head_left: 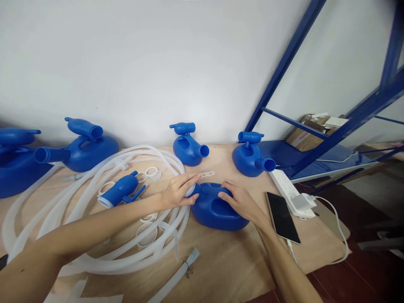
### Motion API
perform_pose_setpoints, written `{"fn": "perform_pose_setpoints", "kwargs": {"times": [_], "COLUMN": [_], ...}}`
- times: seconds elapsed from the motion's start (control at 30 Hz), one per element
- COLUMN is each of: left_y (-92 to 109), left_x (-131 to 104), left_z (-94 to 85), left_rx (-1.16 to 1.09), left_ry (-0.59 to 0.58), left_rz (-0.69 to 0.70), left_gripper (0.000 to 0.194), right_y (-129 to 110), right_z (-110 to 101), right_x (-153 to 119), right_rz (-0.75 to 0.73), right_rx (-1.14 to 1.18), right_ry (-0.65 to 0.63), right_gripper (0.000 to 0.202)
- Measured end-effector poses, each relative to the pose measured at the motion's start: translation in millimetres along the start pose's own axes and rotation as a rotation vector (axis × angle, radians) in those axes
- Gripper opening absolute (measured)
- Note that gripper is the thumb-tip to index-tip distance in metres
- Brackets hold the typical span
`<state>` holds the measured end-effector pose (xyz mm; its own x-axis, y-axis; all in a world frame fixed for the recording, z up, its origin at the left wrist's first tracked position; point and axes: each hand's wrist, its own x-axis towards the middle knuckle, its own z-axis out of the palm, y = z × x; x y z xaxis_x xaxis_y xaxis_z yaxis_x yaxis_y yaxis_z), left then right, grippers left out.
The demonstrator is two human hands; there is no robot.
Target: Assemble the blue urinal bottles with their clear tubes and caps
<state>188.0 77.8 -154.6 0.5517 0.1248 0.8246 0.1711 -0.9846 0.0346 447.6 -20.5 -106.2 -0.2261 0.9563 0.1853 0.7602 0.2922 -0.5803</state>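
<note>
A blue plastic bottle (221, 214) lies on its side on the wooden table, its neck pointing left. My left hand (181, 191) is wrapped round the neck, where a white ring or cap shows at the mouth, with a pale looped strap (207, 174) sticking out above it. My right hand (236, 198) grips the bottle's handle from the right, fingers over its top. Left of my left hand lies a separate blue spout piece (121, 189) with a white rim, among white rings (152, 171) and coiled translucent tubing (94, 185).
More blue bottles (186, 151) (249, 160) (94, 153) stand along the wall, each with a blue piece on top. At right are a phone (282, 216), a white power strip (288, 191) with a cable, and a blue metal rack (284, 155). A tied tube end (186, 265) lies near the front.
</note>
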Motion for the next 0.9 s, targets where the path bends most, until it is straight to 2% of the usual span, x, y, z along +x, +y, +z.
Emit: {"fn": "perform_pose_setpoints", "kwargs": {"times": [0.13, 0.2, 0.3, 0.43, 0.53, 0.6, 0.77, 0.9], "left_y": [-5.4, -7.2, -7.9, -2.3, 5.1, 8.3, 7.9, 7.8], "left_x": [-4.8, -7.0, -2.1, 26.7, 50.4, 58.6, 56.8, 54.3], "left_z": [6.9, 4.6, -8.7, -30.4, -36.5, -35.9, -35.2, -37.4], "left_rx": [-0.073, -0.083, -0.104, -0.023, 0.069, 0.100, 0.074, 0.046], "left_ry": [0.035, -0.003, -0.161, -0.414, -0.574, -0.634, -0.621, -0.571], "left_rz": [-0.026, -0.061, -0.110, -0.198, -0.210, -0.174, -0.170, -0.187], "left_gripper": [0.078, 0.078, 0.075, 0.068, 0.048, 0.037, 0.031, 0.026], "right_y": [1.7, 1.5, -0.4, -6.0, -14.4, -21.7, -35.5, -38.6], "right_z": [-1.5, -0.7, -0.9, -8.9, -12.6, -9.8, 0.1, -3.5], "right_x": [1.7, 3.6, 5.9, 9.5, 17.2, 24.4, 32.5, 28.2], "right_rz": [-0.018, -0.004, 0.046, 0.082, 0.137, 0.168, 0.123, 0.054], "right_rx": [0.018, 0.009, -0.022, 0.039, 0.075, 0.055, 0.048, 0.043], "right_ry": [-0.033, -0.028, 0.014, -0.043, -0.081, -0.074, -0.111, -0.155], "right_gripper": [0.044, 0.046, 0.046, 0.053, 0.061, 0.058, 0.048, 0.036]}}
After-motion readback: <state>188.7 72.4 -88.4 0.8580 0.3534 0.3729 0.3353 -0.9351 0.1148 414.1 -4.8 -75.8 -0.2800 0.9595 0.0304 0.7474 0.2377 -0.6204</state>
